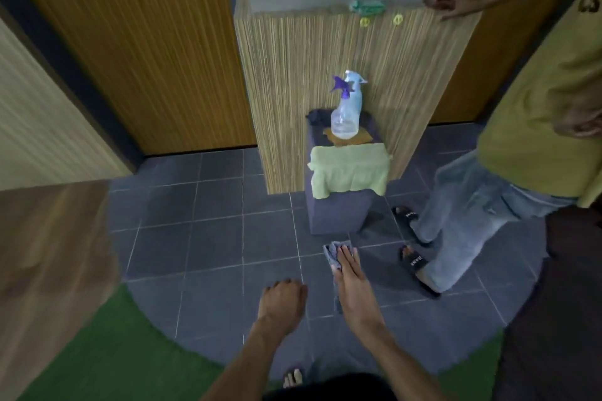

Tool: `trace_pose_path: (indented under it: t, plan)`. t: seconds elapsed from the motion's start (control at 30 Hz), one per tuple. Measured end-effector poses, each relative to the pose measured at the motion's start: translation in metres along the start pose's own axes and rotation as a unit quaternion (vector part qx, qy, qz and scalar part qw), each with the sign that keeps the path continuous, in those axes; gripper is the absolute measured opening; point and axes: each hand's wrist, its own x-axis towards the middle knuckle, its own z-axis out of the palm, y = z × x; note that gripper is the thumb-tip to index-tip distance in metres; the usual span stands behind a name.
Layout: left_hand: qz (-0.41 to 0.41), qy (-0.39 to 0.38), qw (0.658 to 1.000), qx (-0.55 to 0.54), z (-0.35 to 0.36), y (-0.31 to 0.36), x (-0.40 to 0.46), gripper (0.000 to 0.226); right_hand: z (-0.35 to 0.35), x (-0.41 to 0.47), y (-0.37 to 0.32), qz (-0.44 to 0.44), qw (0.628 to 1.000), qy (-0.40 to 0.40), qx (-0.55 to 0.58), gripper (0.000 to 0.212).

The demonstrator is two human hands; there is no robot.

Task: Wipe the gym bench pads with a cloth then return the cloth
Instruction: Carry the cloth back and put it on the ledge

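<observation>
Bare toes (293, 378) are showing at the bottom edge, standing on dark grey floor tiles (215, 238) beside a patch of green turf (107, 365). Just above them the person's two forearms are reaching forward. Of the two hands, the left hand (284, 303) is curling loosely with its fingers bent under and is holding nothing. The right hand (350, 283) is gripping a grey-blue cloth (334, 255), fingers lying flat along it, with one end of the cloth sticking out past the fingertips and the other hanging below the palm. Both hands are hovering over the tiles, close together but not touching.

Ahead of the right hand a dark box-shaped stool (338, 212) is standing against a reed-covered wall panel (293, 75). A pale green towel (350, 169) is draping over its front edge, and behind it two spray bottles (346, 107) are standing on a small brown cloth (348, 139). To the right a second person in jeans (465, 212), a mustard shirt (537, 101) and black sandals (415, 262) is standing near the stool, one hand (446, 5) resting on the top of the panel beside a crumpled green rag (368, 7).
</observation>
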Motion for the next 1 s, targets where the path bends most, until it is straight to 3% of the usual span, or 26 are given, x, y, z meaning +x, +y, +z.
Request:
trace_pose_path:
  t: [0.07,0.1,0.13,0.17,0.2,0.23,0.27,0.3,0.37,0.5,0.53,0.57,0.67,0.73,0.8,0.9,1.0]
  plan:
    - [0.008,0.048,0.999,-0.020,-0.041,-0.003,0.047,0.041,0.000,0.054,0.000,-0.047,0.996,0.074,-0.012,0.053]
    - [0.019,0.066,0.998,-0.017,-0.062,-0.003,0.071,0.040,-0.004,0.084,-0.004,-0.032,0.995,0.054,-0.075,0.051]
    - [0.017,0.076,0.997,-0.024,-0.078,-0.003,0.095,0.039,-0.001,0.116,0.002,-0.080,0.981,0.108,-0.139,0.050]
    - [0.011,0.081,0.996,-0.027,-0.095,-0.004,0.118,0.038,-0.001,0.149,0.006,-0.092,0.987,0.048,-0.125,0.053]
    - [0.018,0.094,0.995,-0.023,-0.111,-0.006,0.144,0.037,-0.003,0.178,0.008,-0.149,0.974,0.052,-0.165,0.056]
    - [0.015,0.107,0.994,-0.023,-0.131,-0.008,0.171,0.037,-0.016,0.211,-0.002,-0.095,0.986,0.015,-0.138,0.058]
    - [0.017,0.128,0.991,-0.026,-0.151,-0.009,0.198,0.037,-0.025,0.240,-0.008,-0.052,0.995,0.054,-0.072,0.061]
    - [0.012,0.144,0.989,-0.040,-0.172,-0.009,0.226,0.037,-0.036,0.274,-0.014,-0.036,0.998,0.041,-0.033,0.066]
    - [0.002,0.182,0.982,-0.056,-0.217,-0.007,0.280,0.037,-0.047,0.343,-0.018,-0.040,0.997,0.064,-0.012,0.062]
    - [-0.014,0.263,0.961,-0.079,-0.311,-0.004,0.369,0.037,-0.091,0.470,-0.034,-0.139,0.989,0.048,-0.006,0.072]
    - [-0.017,0.293,0.952,-0.084,-0.337,-0.005,0.389,0.037,-0.104,0.503,-0.038,-0.160,0.986,0.039,-0.019,0.063]
    - [-0.023,0.320,0.942,-0.098,-0.359,-0.006,0.409,0.036,-0.111,0.534,-0.043,-0.176,0.983,0.030,-0.049,0.053]
    - [-0.031,0.438,0.893,-0.095,-0.421,-0.017,0.458,0.037,-0.145,0.620,-0.062,-0.232,0.972,0.005,-0.044,0.061]
    - [-0.033,0.512,0.855,-0.079,-0.461,-0.027,0.483,0.036,-0.168,0.669,-0.076,-0.297,0.950,-0.021,-0.093,0.071]
    - [-0.045,0.535,0.840,-0.070,-0.493,-0.039,0.504,0.031,-0.187,0.717,-0.088,-0.376,0.918,-0.013,-0.124,0.070]
    - [-0.042,0.530,0.845,-0.064,-0.524,-0.057,0.536,0.031,-0.209,0.775,-0.102,-0.488,0.840,0.029,-0.234,0.051]
    - [-0.028,0.512,0.857,-0.062,-0.539,-0.073,0.564,0.035,-0.221,0.817,-0.110,-0.581,0.765,0.000,-0.276,0.059]
